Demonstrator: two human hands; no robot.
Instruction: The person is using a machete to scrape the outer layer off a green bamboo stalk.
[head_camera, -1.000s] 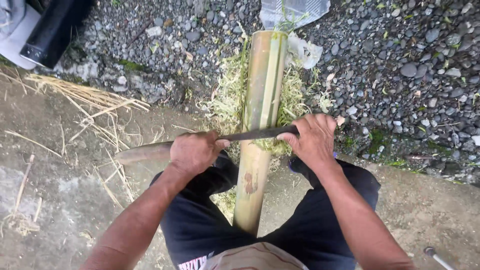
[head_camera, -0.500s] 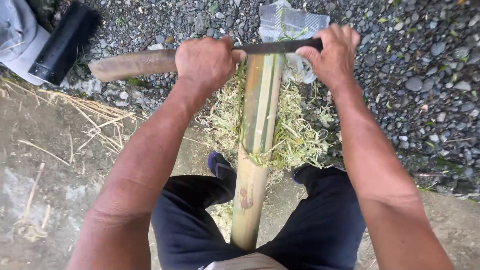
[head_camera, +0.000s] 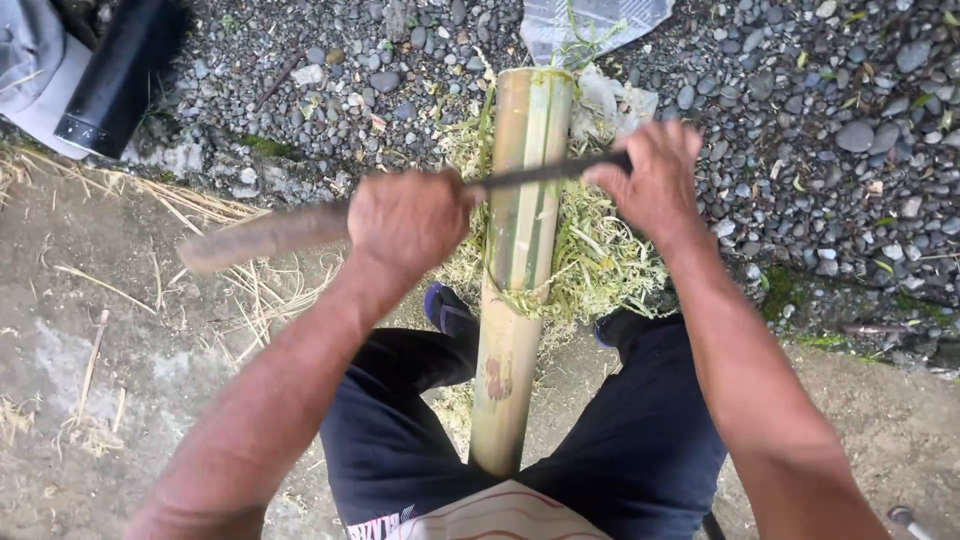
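Looking down through the head camera, you have a long bamboo pole (head_camera: 520, 260) running away from you between your legs, its near end by your lap and its far end out on the grey gravel (head_camera: 830, 110). Across it lies a long dark blade (head_camera: 545, 172), and you hold that at both ends: your left hand (head_camera: 405, 218) is wrapped in a closed fist around the wooden handle (head_camera: 262, 236), fingers curled tight together, while your right hand (head_camera: 655, 180) grips the blade's far end, fingers folded over it and pressed together. The blade rests on the pole's upper, already pale and scraped stretch; green shavings (head_camera: 590, 260) are heaped on both sides of the pole. Judging by its look, the pole is stiff, hard and fairly heavy, round enough to roll, and its freshly stripped surface is probably slick, so the unpeeled lower part near your knees is the safer place to hold. The blade's bare end calls for a careful grip. As for containers, a black cylinder (head_camera: 120, 75) lies top left on a grey cloth (head_camera: 30, 60); what it holds, you cannot tell. A clear plastic sheet (head_camera: 595, 25) lies beyond the pole's tip.
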